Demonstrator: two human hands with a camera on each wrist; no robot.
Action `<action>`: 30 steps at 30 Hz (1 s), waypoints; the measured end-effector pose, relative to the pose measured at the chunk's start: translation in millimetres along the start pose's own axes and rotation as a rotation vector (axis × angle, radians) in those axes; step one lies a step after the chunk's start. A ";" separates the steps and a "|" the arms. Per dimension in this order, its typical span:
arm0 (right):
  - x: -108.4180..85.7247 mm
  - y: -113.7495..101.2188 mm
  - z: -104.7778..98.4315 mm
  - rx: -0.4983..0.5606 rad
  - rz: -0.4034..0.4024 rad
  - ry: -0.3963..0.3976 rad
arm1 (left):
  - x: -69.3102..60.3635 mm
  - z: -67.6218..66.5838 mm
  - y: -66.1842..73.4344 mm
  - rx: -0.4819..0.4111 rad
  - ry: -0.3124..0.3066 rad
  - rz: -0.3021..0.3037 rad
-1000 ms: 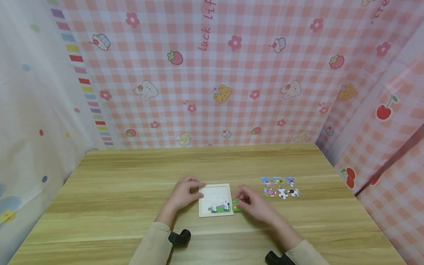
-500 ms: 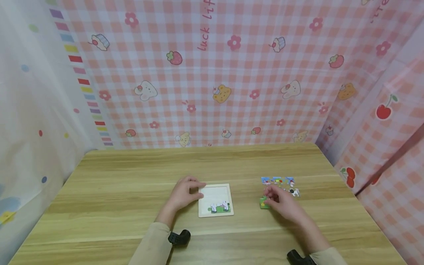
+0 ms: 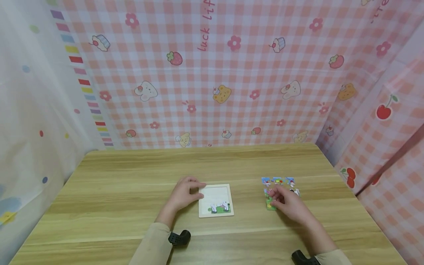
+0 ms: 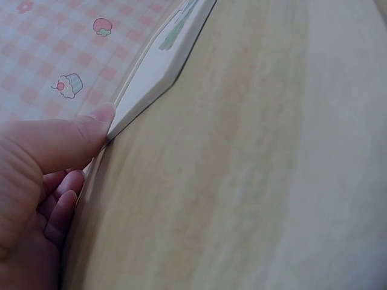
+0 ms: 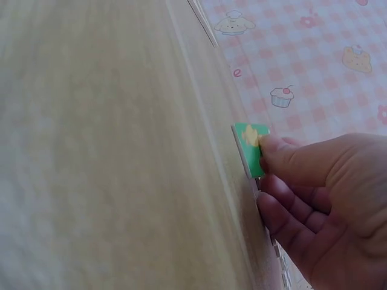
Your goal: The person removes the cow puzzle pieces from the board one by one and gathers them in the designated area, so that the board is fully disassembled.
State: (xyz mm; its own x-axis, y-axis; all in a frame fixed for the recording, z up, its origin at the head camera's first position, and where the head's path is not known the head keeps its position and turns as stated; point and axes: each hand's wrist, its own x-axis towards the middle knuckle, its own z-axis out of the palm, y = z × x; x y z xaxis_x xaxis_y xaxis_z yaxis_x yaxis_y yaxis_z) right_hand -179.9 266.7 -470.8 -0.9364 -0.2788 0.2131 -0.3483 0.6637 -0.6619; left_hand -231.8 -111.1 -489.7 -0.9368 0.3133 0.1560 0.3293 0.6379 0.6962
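My left hand (image 3: 183,194) grips the left edge of a square wooden puzzle tray (image 3: 210,195). The left wrist view shows the thumb (image 4: 91,130) on the tray's corner. Along the tray's lower edge lie white and green puzzle pieces (image 3: 221,208) with animal legs. To the right, my right hand (image 3: 290,207) pinches a green puzzle piece (image 5: 248,145) with a yellow figure between thumb and fingers, low over the table. This hand partly hides a group of loose puzzle pieces behind it.
A back row of blue-topped puzzle pieces (image 3: 277,180) lies on the wooden table (image 3: 132,184) at right. A black-and-white piece (image 3: 295,191) shows beside my right hand. A checked curtain (image 3: 198,73) rises behind the table.
My right hand has carried the green puzzle piece from beside the tray rightward to the loose pieces. The left hand and the tray have stayed in place.
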 end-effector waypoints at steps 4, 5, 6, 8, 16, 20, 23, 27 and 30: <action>-0.5 1.6 0.6 -0.028 -0.006 0.016 | 0.7 0.7 -1.1 0.002 0.001 0.004; -0.6 2.0 0.6 -0.030 -0.007 0.017 | 0.9 0.9 -1.4 0.002 0.001 0.006; -0.7 2.4 0.8 -0.036 -0.008 0.018 | 1.0 1.1 -1.9 0.004 0.000 0.007; -0.9 2.9 1.0 -0.045 -0.009 0.019 | 0.9 1.0 -2.2 0.001 -0.003 0.009; -0.7 4.2 1.3 -0.068 0.001 0.018 | 0.7 1.2 -2.3 0.005 -0.002 0.005; -0.5 5.0 1.3 -0.071 0.014 0.017 | 0.5 1.0 -1.9 0.008 -0.004 0.005; -0.6 5.1 0.6 -0.065 0.008 0.024 | 0.4 0.8 -1.9 0.009 -0.004 0.008; -0.6 2.3 -1.6 -0.048 -0.031 0.041 | 0.6 0.7 -2.0 0.008 -0.003 0.008; 0.8 -2.4 -2.9 -0.031 -0.081 0.037 | 0.9 0.9 -2.5 0.013 -0.002 0.007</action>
State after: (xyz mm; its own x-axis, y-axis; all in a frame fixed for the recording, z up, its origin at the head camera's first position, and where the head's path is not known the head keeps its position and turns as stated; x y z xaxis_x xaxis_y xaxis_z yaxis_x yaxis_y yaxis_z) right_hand -179.9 266.9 -467.0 -0.9059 -0.3068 0.2918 -0.4234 0.6617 -0.6187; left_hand -233.4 -111.8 -491.9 -0.9343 0.3188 0.1595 0.3371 0.6447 0.6861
